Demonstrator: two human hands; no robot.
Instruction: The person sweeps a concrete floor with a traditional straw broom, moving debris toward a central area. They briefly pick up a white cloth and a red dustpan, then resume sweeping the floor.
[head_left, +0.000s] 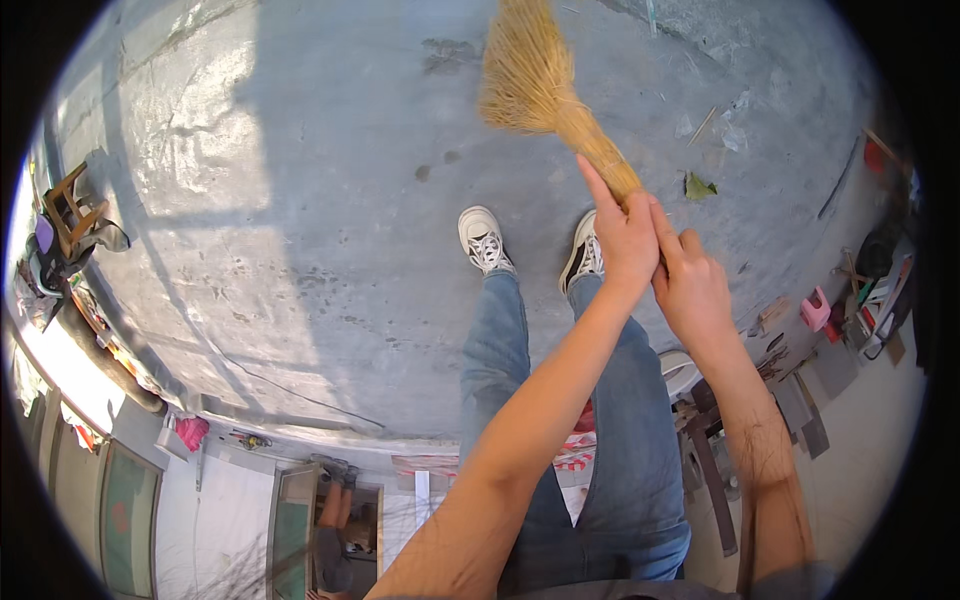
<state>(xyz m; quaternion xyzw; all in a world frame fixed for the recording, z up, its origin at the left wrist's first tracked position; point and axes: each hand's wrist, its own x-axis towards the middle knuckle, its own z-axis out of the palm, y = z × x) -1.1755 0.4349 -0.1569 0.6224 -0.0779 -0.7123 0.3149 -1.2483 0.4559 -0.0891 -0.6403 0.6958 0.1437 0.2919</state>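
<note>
A straw broom reaches up and to the left from my two hands, its fanned bristles over the grey floor at the top of the view. My left hand is wrapped round the broom's bound handle, with the index finger lying along it. Just behind it, touching it, my right hand is closed on the handle's end, which the fingers hide. Right of the handle, a green leaf lies on the floor. A thin stick and scraps of clear plastic lie farther up.
My shoes stand on the concrete floor. A wooden stool is at the far left. A pink plastic item and mixed clutter line the right side. Another person is in a doorway behind.
</note>
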